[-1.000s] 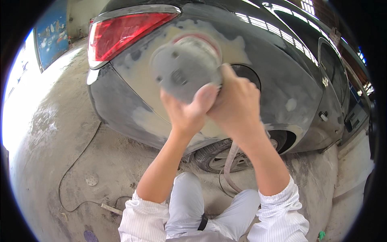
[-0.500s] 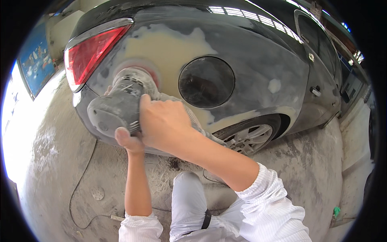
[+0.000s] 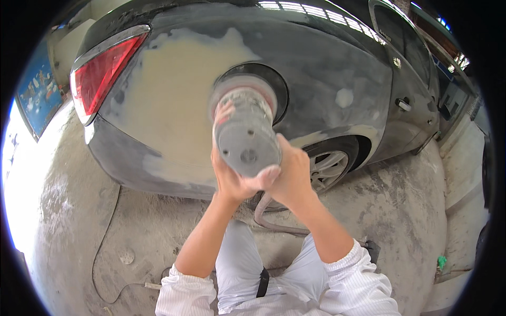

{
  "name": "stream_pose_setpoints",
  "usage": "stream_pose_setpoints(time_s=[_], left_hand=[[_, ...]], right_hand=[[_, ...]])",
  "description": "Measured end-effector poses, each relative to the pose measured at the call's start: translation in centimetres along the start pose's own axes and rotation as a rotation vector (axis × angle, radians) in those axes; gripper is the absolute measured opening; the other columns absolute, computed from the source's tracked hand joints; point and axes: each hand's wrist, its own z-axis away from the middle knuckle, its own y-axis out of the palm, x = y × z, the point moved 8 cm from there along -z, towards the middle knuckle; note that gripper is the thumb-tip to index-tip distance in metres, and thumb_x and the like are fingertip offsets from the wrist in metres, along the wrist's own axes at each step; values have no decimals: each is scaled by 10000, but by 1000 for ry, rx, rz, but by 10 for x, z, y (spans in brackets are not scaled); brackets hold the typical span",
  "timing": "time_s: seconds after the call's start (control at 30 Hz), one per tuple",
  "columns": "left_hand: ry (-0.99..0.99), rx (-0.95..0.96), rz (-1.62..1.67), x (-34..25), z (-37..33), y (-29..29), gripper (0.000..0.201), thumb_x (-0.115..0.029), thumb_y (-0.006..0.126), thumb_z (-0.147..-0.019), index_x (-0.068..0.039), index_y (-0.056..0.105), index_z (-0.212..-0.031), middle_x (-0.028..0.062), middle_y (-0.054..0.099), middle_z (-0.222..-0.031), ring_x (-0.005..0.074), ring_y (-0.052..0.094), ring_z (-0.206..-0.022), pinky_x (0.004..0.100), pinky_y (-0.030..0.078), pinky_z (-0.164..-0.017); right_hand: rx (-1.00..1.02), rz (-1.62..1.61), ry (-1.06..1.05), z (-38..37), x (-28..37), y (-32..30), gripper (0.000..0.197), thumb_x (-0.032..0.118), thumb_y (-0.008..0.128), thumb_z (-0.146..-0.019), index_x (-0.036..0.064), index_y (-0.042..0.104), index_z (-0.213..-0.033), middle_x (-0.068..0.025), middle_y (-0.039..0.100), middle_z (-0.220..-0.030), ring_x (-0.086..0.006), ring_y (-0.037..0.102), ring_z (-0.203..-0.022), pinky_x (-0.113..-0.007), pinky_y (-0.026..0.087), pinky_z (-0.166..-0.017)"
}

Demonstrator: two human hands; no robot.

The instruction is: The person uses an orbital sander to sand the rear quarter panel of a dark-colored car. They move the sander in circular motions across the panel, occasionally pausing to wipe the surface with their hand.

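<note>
Both of my hands grip a dusty grey power sander point(image 3: 247, 142). My left hand point(image 3: 230, 176) wraps round its left side, fingers reaching over the body and thumb across its back end. Closed on the right side of the tool is my right hand point(image 3: 292, 171). The round pad point(image 3: 219, 95), blurred at its edge, lies over the left part of the round fuel flap point(image 3: 281, 87) on the dark car's rear panel point(image 3: 337, 68). To the left spreads a large patch of cream filler point(image 3: 168, 95). A hose point(image 3: 261, 213) hangs below my right hand.
A red tail light point(image 3: 108, 73) is at the left, and the rear wheel point(image 3: 329, 163) stands to the right below the panel. A thin cable point(image 3: 105, 237) runs over the dusty floor beside a small perforated disc point(image 3: 127, 256). A blue board point(image 3: 39, 89) stands far left.
The sander has moved right, from the filler near the tail light to the fuel flap. Both hands travelled with it, and the view has shifted slightly.
</note>
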Motion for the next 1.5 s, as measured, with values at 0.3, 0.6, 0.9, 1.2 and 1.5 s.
stream_pose_setpoints(time_s=[0.3,0.6,0.9,1.2,1.5], left_hand=[[16,-53,39,-15,-10,11,1245,-666,978,-687,106,504,-1542,268,528,-1613,395,543,-1489,505,436,-1233],[3,-39,80,-32,-33,23,1162,-606,986,-704,81,521,-1517,176,674,-1381,313,668,-1260,459,526,-1116],[-57,-9,139,-37,-38,25,1054,-585,988,-729,42,558,-1459,131,692,-1283,260,691,-1155,409,569,-1001],[-152,-9,127,-27,-32,19,989,-574,991,-740,24,584,-1415,114,694,-1260,252,691,-1142,407,570,-990],[-168,-23,136,-34,-36,26,1009,-590,971,-756,29,575,-1448,133,675,-1329,250,678,-1185,422,561,-1023]], right_hand=[[70,49,95,-6,-4,-5,486,347,909,-781,20,650,-1031,-229,774,-870,-460,779,-836,-521,607,-743],[19,-22,125,-16,-3,-18,460,304,886,-805,1,633,-1040,-242,779,-838,-474,781,-822,-546,608,-759],[3,-67,141,-18,1,-18,449,256,889,-780,-5,616,-1022,-256,767,-821,-494,768,-836,-549,599,-766],[79,25,188,-21,6,-19,376,177,840,-781,-20,609,-1003,-264,746,-788,-502,758,-812,-559,604,-776],[95,40,203,-27,7,-27,396,179,854,-780,-21,600,-1008,-278,746,-788,-512,762,-820,-563,610,-781]])
